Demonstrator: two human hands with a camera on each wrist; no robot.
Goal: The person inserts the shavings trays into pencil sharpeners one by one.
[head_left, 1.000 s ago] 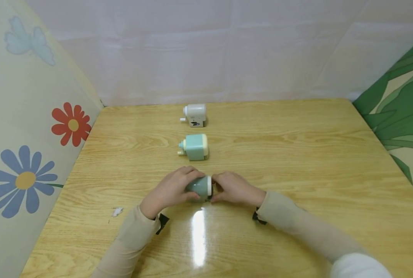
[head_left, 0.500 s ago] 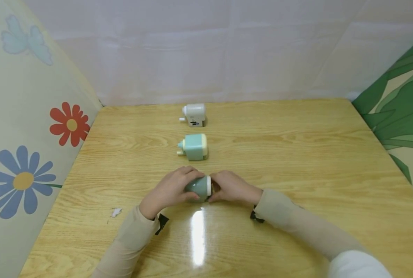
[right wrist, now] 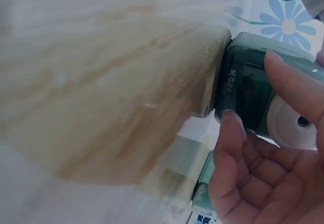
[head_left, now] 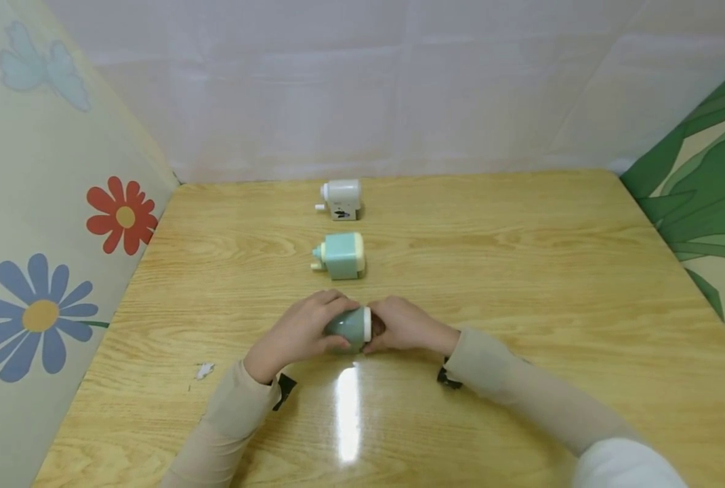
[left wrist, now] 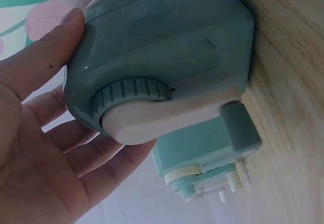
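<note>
A dark green crank pencil sharpener (head_left: 348, 330) sits low over the front middle of the table. My left hand (head_left: 298, 332) grips its rounded body from the left, thumb and fingers on opposite sides. In the left wrist view its pale crank arm (left wrist: 162, 118) with a green knob points toward the table. At the other end, my right hand (head_left: 408, 327) has thumb and fingertips on the dark see-through bin (right wrist: 248, 87), below the white round face (right wrist: 291, 120) with its pencil hole. The palm side of that grip is hidden in the head view.
Beyond the hands stands a mint-and-cream pencil sharpener (head_left: 341, 256), and farther back a grey-white one (head_left: 342, 199), both with cranks to the left. A small white scrap (head_left: 204, 371) lies on the table at the left. Painted panels border both sides.
My right hand has edged slightly left, closer against the end of the green sharpener. The left hand keeps its hold, and the other two sharpeners stay where they were.
</note>
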